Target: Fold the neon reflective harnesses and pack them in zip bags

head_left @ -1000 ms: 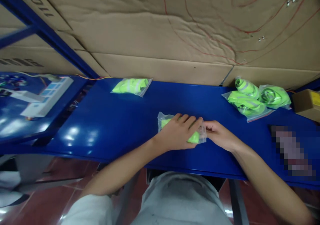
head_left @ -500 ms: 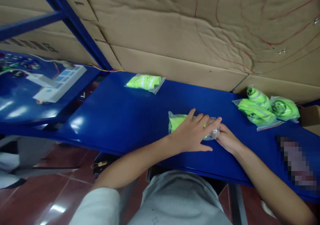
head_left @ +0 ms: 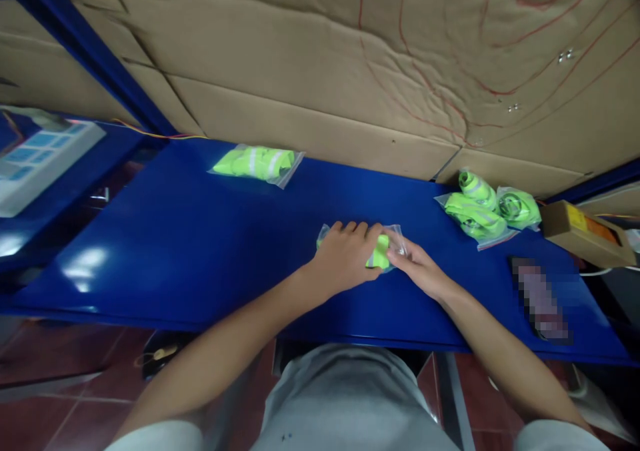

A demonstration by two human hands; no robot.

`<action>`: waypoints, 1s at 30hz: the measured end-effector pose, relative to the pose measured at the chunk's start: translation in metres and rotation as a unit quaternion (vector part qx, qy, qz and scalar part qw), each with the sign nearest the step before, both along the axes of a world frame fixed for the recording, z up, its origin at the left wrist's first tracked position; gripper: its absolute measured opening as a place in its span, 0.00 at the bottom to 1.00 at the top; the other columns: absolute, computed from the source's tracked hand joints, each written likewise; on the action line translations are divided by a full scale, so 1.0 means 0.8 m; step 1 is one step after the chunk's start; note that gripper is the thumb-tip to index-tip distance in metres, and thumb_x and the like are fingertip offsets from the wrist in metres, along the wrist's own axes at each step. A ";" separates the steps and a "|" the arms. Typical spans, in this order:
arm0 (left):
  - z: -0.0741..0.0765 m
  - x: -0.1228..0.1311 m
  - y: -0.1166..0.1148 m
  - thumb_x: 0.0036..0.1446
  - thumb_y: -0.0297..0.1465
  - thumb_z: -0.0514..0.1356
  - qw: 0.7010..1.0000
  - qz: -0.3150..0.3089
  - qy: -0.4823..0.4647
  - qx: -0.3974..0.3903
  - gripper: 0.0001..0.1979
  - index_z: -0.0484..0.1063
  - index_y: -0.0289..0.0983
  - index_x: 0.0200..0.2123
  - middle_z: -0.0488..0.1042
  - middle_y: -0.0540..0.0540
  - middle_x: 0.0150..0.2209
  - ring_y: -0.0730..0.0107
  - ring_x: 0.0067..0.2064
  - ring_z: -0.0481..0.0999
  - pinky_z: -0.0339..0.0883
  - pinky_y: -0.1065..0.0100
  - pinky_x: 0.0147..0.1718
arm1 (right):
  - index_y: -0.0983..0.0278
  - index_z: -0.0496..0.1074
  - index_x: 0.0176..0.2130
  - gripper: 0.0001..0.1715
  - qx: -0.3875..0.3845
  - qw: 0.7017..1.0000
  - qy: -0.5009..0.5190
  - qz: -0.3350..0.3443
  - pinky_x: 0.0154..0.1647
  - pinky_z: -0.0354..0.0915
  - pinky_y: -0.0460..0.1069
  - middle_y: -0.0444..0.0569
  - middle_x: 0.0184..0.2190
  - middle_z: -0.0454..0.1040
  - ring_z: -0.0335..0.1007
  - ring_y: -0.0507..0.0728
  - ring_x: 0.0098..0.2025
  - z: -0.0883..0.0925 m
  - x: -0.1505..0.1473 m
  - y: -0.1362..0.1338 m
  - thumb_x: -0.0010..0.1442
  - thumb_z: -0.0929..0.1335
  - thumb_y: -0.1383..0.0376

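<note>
Clear plastic bag (head_left: pixel 398 237) w/ neon-green band (head_left: pixel 379 251) inside: ctr of blue table (head_left: pixel 240 237), long axis approx. L–R. L hand (head_left: pixel 346 254) lies over its L part, palm down, fingers draped across far edge; grip beneath hidden, can't tell. R hand (head_left: pixel 423 269) at R end, thumb + fingers pinching plastic. Containers: far L, single bag (head_left: pixel 257 164) w/ striped neon band; far R, bag cluster (head_left: pixel 480 216) w/ neon rolls, beside carton (head_left: pixel 575 243), contents unclear.

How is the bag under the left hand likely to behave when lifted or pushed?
The bag will probably flex: its clear plastic end looks thin and creased at the right hand. It is likely light, as the yellow-green contents look like fabric. Pushed, it may slide on the glossy blue table.
</note>
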State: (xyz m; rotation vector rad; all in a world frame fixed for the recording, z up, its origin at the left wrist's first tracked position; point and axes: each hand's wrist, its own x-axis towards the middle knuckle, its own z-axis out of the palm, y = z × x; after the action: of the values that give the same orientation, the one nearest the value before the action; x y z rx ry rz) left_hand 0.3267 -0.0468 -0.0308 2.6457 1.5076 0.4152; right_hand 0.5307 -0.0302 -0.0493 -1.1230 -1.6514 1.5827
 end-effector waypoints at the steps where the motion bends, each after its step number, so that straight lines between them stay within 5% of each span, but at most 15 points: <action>1: -0.001 -0.001 0.002 0.57 0.42 0.67 1.000 0.003 -0.010 0.004 0.34 0.67 0.31 0.62 0.79 0.36 0.47 0.45 0.47 0.78 0.65 0.52 0.45 | 0.56 0.72 0.63 0.36 0.061 0.997 -0.036 -0.013 0.70 0.61 0.62 0.51 0.59 0.76 0.69 0.66 0.65 0.000 0.002 0.002 0.62 0.72 0.44; 3: -0.002 -0.003 0.007 0.56 0.41 0.68 0.999 0.016 -0.030 0.011 0.33 0.67 0.34 0.61 0.79 0.38 0.48 0.46 0.48 0.78 0.65 0.52 0.46 | 0.56 0.75 0.60 0.30 0.187 0.975 -0.097 -0.074 0.73 0.56 0.63 0.50 0.63 0.72 0.65 0.66 0.68 0.000 0.010 0.007 0.64 0.72 0.47; 5: -0.004 -0.004 0.013 0.55 0.40 0.68 0.998 0.036 -0.058 0.015 0.32 0.67 0.36 0.61 0.79 0.38 0.49 0.46 0.50 0.78 0.66 0.52 0.48 | 0.56 0.73 0.61 0.34 0.258 0.946 -0.126 -0.148 0.72 0.57 0.64 0.52 0.69 0.64 0.61 0.67 0.70 -0.002 0.020 0.014 0.60 0.75 0.48; 8: -0.006 -0.002 0.016 0.56 0.38 0.69 0.990 0.067 -0.122 0.027 0.32 0.66 0.38 0.61 0.78 0.39 0.53 0.47 0.53 0.77 0.66 0.52 0.51 | 0.58 0.70 0.63 0.42 0.173 0.970 -0.071 -0.156 0.57 0.72 0.61 0.58 0.63 0.71 0.73 0.64 0.57 -0.005 0.028 0.021 0.56 0.76 0.45; 10: -0.004 -0.001 0.014 0.55 0.39 0.69 0.981 0.083 -0.175 0.032 0.33 0.65 0.39 0.62 0.76 0.38 0.57 0.46 0.56 0.76 0.65 0.51 0.54 | 0.60 0.75 0.56 0.35 0.089 0.989 -0.001 -0.121 0.44 0.76 0.55 0.53 0.48 0.80 0.78 0.58 0.42 -0.004 0.028 0.021 0.58 0.75 0.44; 13: 0.006 -0.003 0.009 0.52 0.45 0.72 0.950 0.058 -0.303 -0.048 0.44 0.59 0.39 0.67 0.74 0.36 0.59 0.46 0.58 0.75 0.67 0.51 0.55 | 0.61 0.78 0.43 0.23 0.064 0.984 0.083 -0.141 0.33 0.71 0.49 0.44 0.31 0.78 0.72 0.52 0.29 0.008 0.025 0.014 0.57 0.76 0.47; 16: 0.022 -0.011 0.008 0.56 0.49 0.68 0.884 0.018 -0.436 -0.167 0.43 0.58 0.36 0.68 0.79 0.38 0.51 0.54 0.50 0.80 0.72 0.58 0.49 | 0.62 0.78 0.37 0.21 0.094 0.979 0.101 -0.153 0.27 0.66 0.46 0.43 0.27 0.77 0.69 0.50 0.26 0.025 0.024 0.003 0.52 0.79 0.50; 21: 0.037 -0.022 0.014 0.65 0.46 0.62 0.810 -0.067 -0.495 -0.308 0.22 0.79 0.35 0.52 0.82 0.40 0.47 0.58 0.46 0.81 0.73 0.64 0.45 | 0.63 0.79 0.36 0.22 0.097 0.988 0.075 -0.090 0.28 0.68 0.46 0.44 0.28 0.79 0.71 0.51 0.26 0.044 0.031 -0.007 0.50 0.80 0.50; 26: 0.021 -0.027 0.024 0.65 0.47 0.62 0.802 -0.006 -0.547 -0.240 0.20 0.84 0.38 0.47 0.82 0.42 0.49 0.56 0.51 0.79 0.70 0.63 0.53 | 0.64 0.76 0.33 0.23 0.059 0.987 0.081 -0.122 0.23 0.66 0.45 0.44 0.24 0.77 0.70 0.50 0.23 0.045 0.044 0.004 0.54 0.78 0.48; 30: 0.011 -0.028 0.033 0.65 0.50 0.61 0.767 0.010 -0.579 -0.277 0.24 0.83 0.37 0.47 0.83 0.40 0.48 0.53 0.52 0.80 0.70 0.61 0.55 | 0.63 0.75 0.32 0.22 0.092 0.981 0.077 -0.154 0.24 0.66 0.45 0.45 0.26 0.77 0.71 0.50 0.25 0.043 0.047 0.008 0.56 0.77 0.48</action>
State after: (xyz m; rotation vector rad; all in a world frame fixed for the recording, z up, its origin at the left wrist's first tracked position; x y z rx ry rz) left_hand 0.3046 -0.0204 -0.0220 1.3436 0.9533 1.1048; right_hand 0.5683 -0.0238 -0.0151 -1.0719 -1.4133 1.2611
